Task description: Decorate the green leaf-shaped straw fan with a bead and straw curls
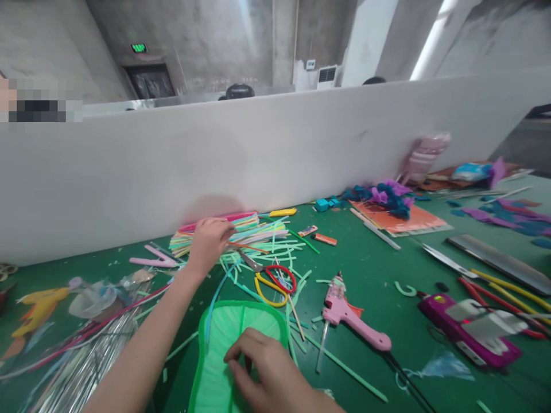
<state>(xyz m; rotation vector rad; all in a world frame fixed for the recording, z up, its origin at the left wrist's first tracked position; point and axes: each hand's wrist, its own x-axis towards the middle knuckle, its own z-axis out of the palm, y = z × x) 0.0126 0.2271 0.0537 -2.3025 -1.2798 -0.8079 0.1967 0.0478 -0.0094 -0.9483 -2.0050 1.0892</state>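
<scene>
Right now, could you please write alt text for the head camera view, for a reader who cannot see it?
A person's left hand reaches into a pile of coloured straws on a green table, while the right hand presses on a green woven piece. Scissors and a pink glue gun lie nearby.

Pink glue gun (353, 314) lies right of red-and-yellow scissors (275, 278)

Left hand (209, 241) reaches into the straw pile (241, 229); right hand (269, 367) presses the green piece (224, 355).

Green sign (139, 47) above doorway lit, lettering too blurred to read.
</scene>
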